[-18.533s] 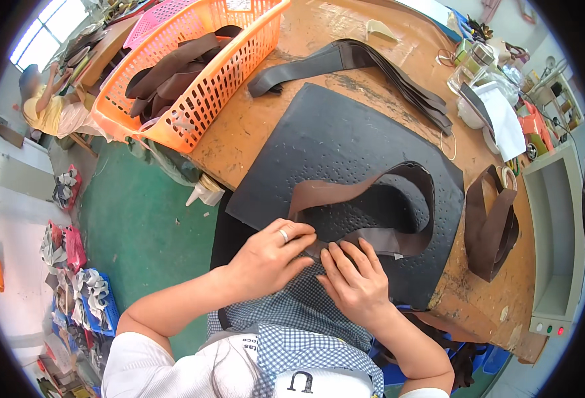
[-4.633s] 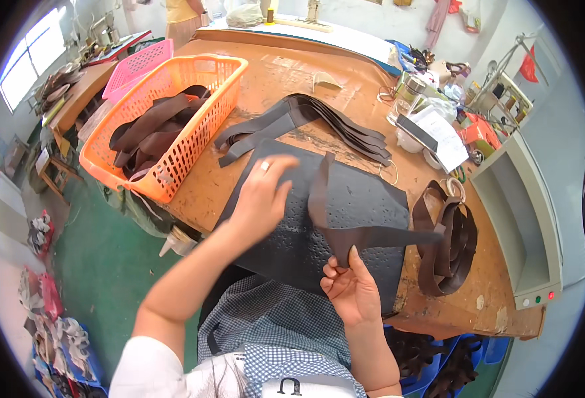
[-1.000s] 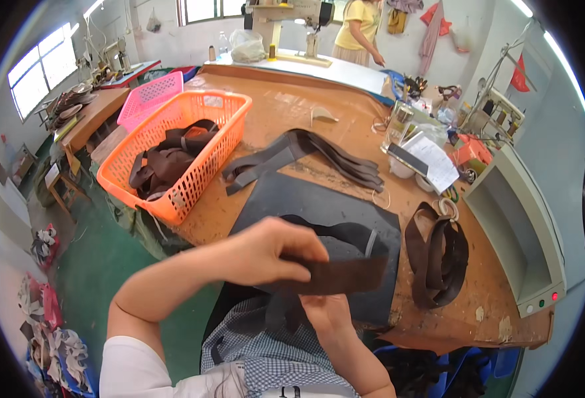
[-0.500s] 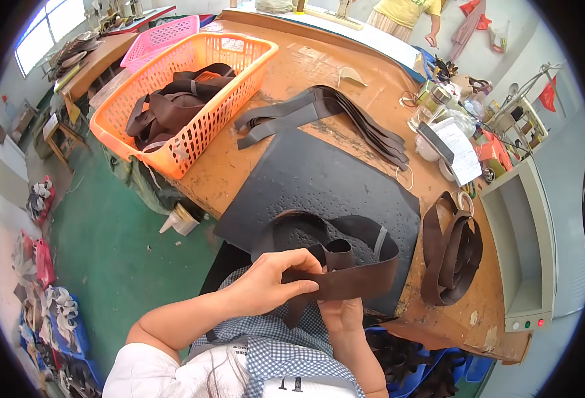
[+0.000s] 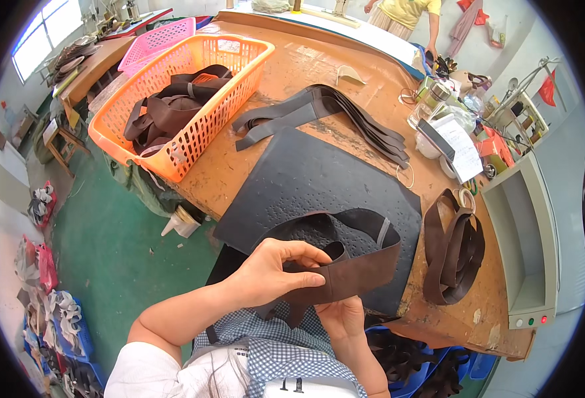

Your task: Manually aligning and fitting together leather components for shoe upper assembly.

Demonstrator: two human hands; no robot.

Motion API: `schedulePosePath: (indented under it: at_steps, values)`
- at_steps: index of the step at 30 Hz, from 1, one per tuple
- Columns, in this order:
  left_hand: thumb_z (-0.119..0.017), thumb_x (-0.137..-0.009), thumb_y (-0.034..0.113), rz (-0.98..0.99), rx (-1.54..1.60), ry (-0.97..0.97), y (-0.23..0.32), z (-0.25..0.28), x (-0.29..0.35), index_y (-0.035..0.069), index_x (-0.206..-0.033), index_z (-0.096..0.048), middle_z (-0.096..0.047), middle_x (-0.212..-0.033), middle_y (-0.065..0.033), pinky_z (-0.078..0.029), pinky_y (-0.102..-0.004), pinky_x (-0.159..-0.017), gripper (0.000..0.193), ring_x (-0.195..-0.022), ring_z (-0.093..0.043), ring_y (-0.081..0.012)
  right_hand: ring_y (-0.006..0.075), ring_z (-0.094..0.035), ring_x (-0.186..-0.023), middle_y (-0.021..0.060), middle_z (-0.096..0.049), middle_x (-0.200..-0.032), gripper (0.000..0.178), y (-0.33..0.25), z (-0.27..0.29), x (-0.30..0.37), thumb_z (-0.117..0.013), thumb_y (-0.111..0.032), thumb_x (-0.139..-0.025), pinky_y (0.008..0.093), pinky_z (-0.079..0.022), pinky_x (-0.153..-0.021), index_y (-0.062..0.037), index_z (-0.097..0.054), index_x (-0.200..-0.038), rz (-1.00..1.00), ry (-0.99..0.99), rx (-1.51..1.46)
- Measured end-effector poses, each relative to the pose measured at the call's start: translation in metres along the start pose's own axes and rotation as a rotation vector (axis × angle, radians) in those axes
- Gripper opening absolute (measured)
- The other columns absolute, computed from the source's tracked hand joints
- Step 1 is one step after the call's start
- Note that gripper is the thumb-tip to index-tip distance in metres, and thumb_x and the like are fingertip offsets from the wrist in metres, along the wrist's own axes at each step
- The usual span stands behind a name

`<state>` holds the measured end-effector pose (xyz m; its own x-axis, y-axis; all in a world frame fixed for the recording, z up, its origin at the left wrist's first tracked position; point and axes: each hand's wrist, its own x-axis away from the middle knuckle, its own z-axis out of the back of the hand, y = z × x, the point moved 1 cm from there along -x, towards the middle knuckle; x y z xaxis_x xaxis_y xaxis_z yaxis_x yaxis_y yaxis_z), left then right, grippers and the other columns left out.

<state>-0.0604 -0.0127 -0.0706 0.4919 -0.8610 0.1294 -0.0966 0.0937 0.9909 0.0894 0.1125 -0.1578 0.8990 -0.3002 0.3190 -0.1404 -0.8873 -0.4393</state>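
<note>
Low over the near edge of the black perforated mat on the worktop, the left hand pinches a looped brown leather strap between thumb and fingers while the right hand grips it from beneath

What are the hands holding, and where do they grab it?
Both hands hold a brown leather strap at its near end: left hand pinches from above, right hand supports it underneath.
</note>
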Motion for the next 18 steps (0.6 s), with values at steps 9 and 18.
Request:
schedulePosePath:
  at_steps: [9, 18]
  values:
    - [-0.075, -0.085, 0.008, 0.046, 0.061, -0.007, -0.0008, -0.0002, -0.0006, 0.0, -0.111, -0.07, -0.072, -0.096, -0.0067, -0.053, -0.0286, -0.086, 0.028, -0.09, -0.065, -0.0109, 0.0251, -0.064, -0.115, 0.0121, -0.065, -0.124, 0.037, 0.0022, 0.0024, -0.0016, -0.065, -0.015, -0.091, 0.0404, -0.053, -0.099, -0.0028, -0.057, -0.126, 0.004, -0.032, -0.064]
    - [-0.077, -0.084, 0.009, 0.06, 0.082, -0.007, -0.0035, 0.0014, -0.0018, 0.001, -0.108, -0.071, -0.072, -0.092, -0.0048, -0.053, -0.0271, -0.082, 0.026, -0.086, -0.064, -0.0092, 0.0244, -0.062, -0.117, 0.0119, -0.063, -0.127, 0.041, 0.0013, -0.0054, -0.0022, -0.067, -0.017, -0.091, 0.0411, -0.052, -0.1, -0.0032, -0.055, -0.128, 0.021, -0.037, -0.003]
